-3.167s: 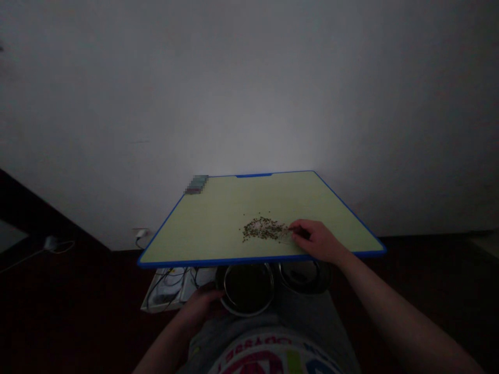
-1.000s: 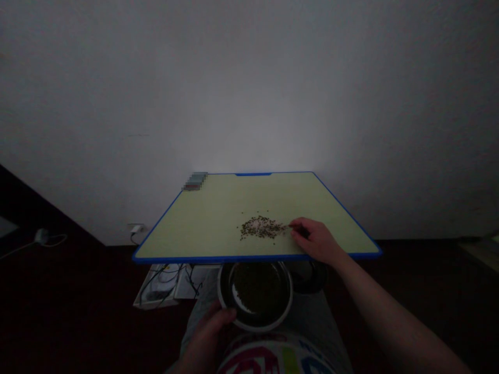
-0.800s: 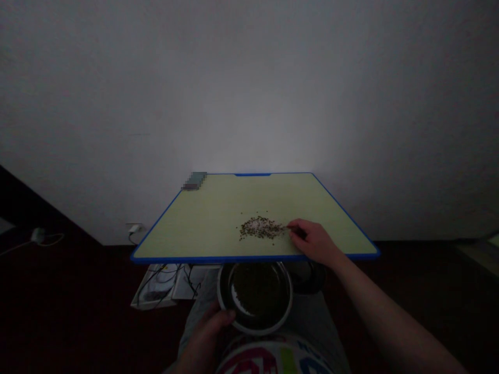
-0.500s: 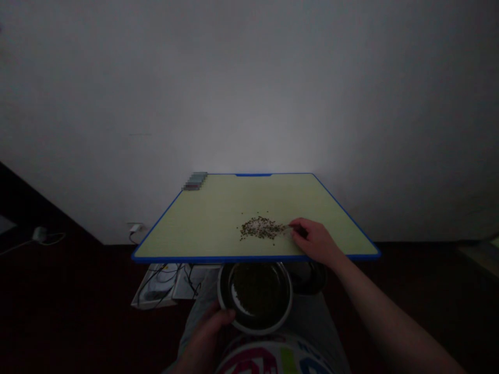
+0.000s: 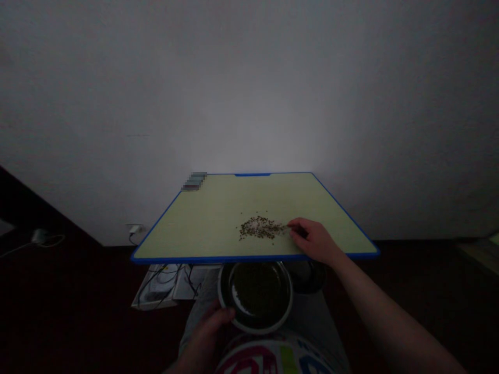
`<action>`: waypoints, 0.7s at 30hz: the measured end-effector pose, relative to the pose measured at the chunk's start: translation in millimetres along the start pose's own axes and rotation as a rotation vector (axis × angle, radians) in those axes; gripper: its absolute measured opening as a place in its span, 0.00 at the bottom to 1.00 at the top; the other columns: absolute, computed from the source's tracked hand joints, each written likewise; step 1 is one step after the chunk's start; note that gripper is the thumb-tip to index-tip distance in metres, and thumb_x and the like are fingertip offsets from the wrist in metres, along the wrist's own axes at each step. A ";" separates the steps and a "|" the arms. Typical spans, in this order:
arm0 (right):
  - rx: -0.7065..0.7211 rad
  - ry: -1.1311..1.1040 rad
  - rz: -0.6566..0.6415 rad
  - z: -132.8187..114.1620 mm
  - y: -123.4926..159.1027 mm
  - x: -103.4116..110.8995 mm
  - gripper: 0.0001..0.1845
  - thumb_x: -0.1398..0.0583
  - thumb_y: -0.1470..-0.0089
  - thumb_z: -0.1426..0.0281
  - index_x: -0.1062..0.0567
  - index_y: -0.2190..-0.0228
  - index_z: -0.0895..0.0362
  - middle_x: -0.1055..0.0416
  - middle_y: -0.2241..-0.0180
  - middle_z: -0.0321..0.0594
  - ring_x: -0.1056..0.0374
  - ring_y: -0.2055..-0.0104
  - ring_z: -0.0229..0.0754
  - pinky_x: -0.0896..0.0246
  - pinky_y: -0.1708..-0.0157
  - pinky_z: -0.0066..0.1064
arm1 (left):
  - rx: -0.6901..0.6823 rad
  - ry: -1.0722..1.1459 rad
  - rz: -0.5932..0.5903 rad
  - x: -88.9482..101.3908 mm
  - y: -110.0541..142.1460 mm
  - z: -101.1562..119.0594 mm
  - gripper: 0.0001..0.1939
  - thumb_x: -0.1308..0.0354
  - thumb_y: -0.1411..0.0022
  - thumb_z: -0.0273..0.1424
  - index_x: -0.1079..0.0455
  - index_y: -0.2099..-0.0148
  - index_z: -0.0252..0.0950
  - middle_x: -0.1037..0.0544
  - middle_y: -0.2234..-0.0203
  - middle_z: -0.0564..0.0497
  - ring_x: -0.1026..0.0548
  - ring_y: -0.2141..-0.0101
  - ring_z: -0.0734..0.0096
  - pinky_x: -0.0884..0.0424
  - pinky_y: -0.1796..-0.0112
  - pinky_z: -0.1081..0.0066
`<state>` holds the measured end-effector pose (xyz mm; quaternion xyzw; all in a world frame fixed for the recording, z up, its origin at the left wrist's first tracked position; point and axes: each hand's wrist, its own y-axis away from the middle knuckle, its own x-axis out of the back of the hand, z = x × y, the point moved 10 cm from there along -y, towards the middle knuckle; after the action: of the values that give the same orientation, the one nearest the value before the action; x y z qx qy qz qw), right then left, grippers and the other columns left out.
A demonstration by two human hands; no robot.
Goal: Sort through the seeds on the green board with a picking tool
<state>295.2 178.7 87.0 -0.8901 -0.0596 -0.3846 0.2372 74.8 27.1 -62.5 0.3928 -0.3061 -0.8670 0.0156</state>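
Head view: the right hand [image 5: 315, 242] is bunching its fingers narrowly beside grains [image 5: 259, 227] mid-frame on the counter [image 5: 210, 223], hold unclear; lower centre, the left hand [image 5: 210, 324] is gripping the bowl [image 5: 259, 330] one-sidedly, risking a tip.

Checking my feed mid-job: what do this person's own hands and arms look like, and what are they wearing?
The left hand and right hand are ungloved; both forearms are bare as far as they show, with no sleeve, watch or ring discernible. The top is white with pink, yellow-green and blue print; the trousers look grey.
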 end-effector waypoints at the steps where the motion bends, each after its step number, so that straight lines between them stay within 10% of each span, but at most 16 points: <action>1: 0.000 -0.006 -0.007 -0.2 0.5 -0.5 0.11 0.44 0.47 0.70 0.25 0.62 0.58 0.25 0.72 0.39 0.31 0.71 0.40 0.38 0.69 0.30 | 0.000 0.004 -0.011 -1.3 0.0 0.3 0.30 0.37 0.52 0.23 0.31 0.44 0.37 0.17 0.60 0.41 0.23 0.53 0.44 0.30 0.51 0.52; 21: -0.057 0.036 0.031 6.3 -1.5 2.7 0.12 0.44 0.50 0.71 0.25 0.63 0.59 0.26 0.74 0.38 0.31 0.73 0.39 0.39 0.70 0.30 | -0.047 0.004 0.022 -0.4 0.0 3.8 0.34 0.38 0.53 0.21 0.34 0.41 0.36 0.17 0.62 0.42 0.22 0.56 0.47 0.28 0.53 0.54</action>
<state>300.8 182.8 85.8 -0.8902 -0.0306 -0.3984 0.2188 72.4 29.2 -60.3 0.3906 -0.2899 -0.8730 0.0348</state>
